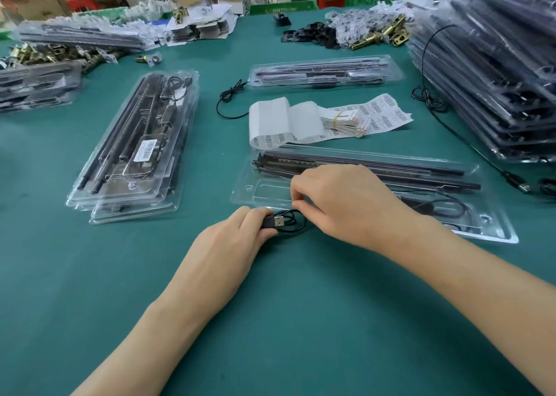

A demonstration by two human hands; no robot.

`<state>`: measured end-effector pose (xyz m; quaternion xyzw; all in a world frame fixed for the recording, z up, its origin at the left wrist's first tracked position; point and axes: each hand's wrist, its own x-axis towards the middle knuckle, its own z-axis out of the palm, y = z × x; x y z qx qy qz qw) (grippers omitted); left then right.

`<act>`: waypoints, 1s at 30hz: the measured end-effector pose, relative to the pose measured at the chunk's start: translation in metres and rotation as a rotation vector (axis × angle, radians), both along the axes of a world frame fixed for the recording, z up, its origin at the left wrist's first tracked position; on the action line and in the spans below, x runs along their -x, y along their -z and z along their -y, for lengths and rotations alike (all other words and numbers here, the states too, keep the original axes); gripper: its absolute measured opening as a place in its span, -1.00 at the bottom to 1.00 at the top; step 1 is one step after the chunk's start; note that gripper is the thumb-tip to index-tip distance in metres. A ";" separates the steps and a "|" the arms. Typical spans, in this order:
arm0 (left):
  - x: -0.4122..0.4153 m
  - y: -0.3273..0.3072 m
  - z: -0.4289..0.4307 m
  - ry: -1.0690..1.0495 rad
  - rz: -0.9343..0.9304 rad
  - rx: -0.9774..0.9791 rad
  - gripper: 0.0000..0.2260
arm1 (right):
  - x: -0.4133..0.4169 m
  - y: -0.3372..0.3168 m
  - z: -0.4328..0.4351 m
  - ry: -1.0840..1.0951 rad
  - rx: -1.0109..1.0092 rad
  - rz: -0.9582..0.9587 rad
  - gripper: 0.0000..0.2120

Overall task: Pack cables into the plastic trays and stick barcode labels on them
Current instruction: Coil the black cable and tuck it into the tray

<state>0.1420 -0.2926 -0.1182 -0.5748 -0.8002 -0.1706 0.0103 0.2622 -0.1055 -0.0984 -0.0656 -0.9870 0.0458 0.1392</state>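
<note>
**Cable coiled at tray rim, not seated yet**

Cable (285, 222) is at frame centre on the green mat (270, 320), right against the near rim of the open tray (496, 234). My left hand (228, 245) has its fingers curled round the USB plug end. My right hand (340, 203) pinches the loops from above, fingertips closed on the wire.

I read this as the bundling step: the coil is formed but not in a pocket. Black bars (376, 167) fill the tray's far side.

The next move calls for lifting the coil over the rim into the clear pocket just behind my hands, keeping the loops tight so they don't spring. After that, a sticker from the barcode labels (301, 119), upper centre. One labelled pack (132, 143) sits at left.
</note>
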 end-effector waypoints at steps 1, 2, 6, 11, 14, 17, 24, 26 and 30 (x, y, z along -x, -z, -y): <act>-0.001 -0.001 0.000 0.002 -0.004 -0.003 -0.50 | 0.001 0.001 0.003 -0.003 -0.073 0.010 -0.83; -0.001 -0.001 0.000 0.004 -0.010 -0.006 -0.50 | 0.004 0.001 0.005 -0.007 -0.149 0.026 -0.82; -0.001 -0.001 0.000 0.001 0.001 -0.019 -0.53 | 0.007 0.000 0.007 0.004 -0.273 0.044 -0.86; -0.002 -0.001 0.000 -0.012 -0.013 -0.030 -0.56 | 0.004 0.011 0.011 0.099 -0.362 0.006 -0.98; 0.000 0.000 0.001 -0.026 -0.018 -0.029 -0.56 | 0.004 0.015 0.012 0.102 -0.370 -0.079 -0.93; 0.001 0.001 0.001 -0.027 -0.043 -0.018 -0.59 | 0.004 0.021 0.012 0.101 -0.390 -0.114 -0.95; 0.004 0.004 0.000 -0.035 -0.037 0.019 -0.64 | 0.006 0.029 0.014 0.120 -0.373 -0.233 -0.91; 0.005 0.006 0.000 -0.040 -0.029 0.023 -0.65 | 0.006 0.030 0.015 0.126 -0.369 -0.274 -0.90; 0.001 0.005 0.003 -0.028 -0.025 0.007 -0.57 | 0.001 0.033 0.017 0.105 -0.338 -0.332 -0.90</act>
